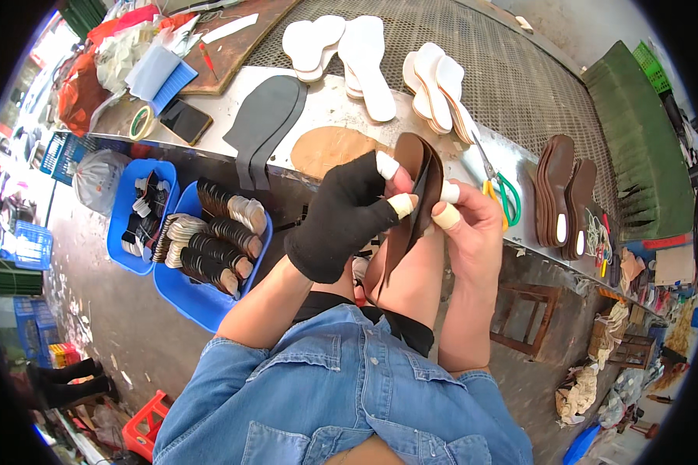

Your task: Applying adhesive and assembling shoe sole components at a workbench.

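Note:
My left hand [349,213], in a black fingerless glove with tape on its fingertips, pinches the near left edge of a brown shoe insole [430,170]. Bare but for taped fingertips, my right hand [469,221] grips the same piece from the other side. A thin dark layer hangs down from the insole toward my lap, partly hidden by my fingers. Just beyond lies a tan oval sheet [333,151] on the bench. Scissors with yellow and green handles [501,190] rest right of my right hand. Dark grey sole-shaped sheets [267,120] lie beyond my left hand.
White insole stacks [364,58] stand along the bench's back, brown insole stacks [557,190] at the right. A phone [185,122] and tape roll [142,122] lie left. Blue bins [209,310] with bundled pieces stand below left. A wooden stool [526,318] sits under the bench.

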`<control>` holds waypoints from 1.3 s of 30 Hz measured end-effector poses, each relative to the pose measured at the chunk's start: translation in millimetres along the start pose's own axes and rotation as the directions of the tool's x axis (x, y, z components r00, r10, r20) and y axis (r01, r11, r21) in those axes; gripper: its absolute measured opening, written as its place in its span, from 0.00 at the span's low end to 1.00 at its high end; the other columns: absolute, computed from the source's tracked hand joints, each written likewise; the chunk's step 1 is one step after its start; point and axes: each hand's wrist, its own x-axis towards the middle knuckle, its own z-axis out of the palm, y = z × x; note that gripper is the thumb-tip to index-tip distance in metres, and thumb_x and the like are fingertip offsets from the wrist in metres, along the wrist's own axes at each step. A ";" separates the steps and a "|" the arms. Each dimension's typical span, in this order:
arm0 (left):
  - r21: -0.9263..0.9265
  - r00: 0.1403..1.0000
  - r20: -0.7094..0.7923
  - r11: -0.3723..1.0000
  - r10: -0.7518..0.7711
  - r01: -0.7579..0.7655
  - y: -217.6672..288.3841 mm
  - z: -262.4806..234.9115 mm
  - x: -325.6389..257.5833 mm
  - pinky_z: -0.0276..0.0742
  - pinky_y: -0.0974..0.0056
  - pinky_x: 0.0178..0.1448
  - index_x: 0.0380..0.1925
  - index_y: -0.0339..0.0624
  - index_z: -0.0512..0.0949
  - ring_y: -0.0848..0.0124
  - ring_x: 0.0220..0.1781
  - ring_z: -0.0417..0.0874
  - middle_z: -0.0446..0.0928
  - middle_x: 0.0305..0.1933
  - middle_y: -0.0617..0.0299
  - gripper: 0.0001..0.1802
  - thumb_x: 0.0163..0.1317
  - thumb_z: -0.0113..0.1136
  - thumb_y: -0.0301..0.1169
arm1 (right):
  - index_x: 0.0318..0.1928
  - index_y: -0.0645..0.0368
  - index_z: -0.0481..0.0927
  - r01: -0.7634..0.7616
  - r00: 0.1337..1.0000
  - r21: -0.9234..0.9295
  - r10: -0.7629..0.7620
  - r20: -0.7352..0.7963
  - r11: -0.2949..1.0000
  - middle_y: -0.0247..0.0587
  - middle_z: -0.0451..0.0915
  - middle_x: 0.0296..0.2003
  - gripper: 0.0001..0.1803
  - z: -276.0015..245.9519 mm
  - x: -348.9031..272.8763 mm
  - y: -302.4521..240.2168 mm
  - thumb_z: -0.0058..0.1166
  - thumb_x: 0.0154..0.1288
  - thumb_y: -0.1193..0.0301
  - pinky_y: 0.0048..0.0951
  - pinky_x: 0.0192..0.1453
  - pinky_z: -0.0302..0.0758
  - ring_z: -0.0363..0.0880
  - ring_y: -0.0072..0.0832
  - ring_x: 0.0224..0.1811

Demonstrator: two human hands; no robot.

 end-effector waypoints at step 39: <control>0.978 0.833 -0.206 0.147 0.514 0.151 -55.1 -302.9 124.0 0.74 0.65 0.47 0.58 0.42 0.67 0.66 0.43 0.77 0.76 0.47 0.54 0.31 0.52 0.62 0.32 | 0.49 0.64 0.72 0.434 0.612 0.018 -0.280 -0.740 0.901 0.43 0.76 0.48 0.17 -126.4 -79.5 -49.0 0.46 0.61 0.68 0.37 0.56 0.72 0.75 0.34 0.50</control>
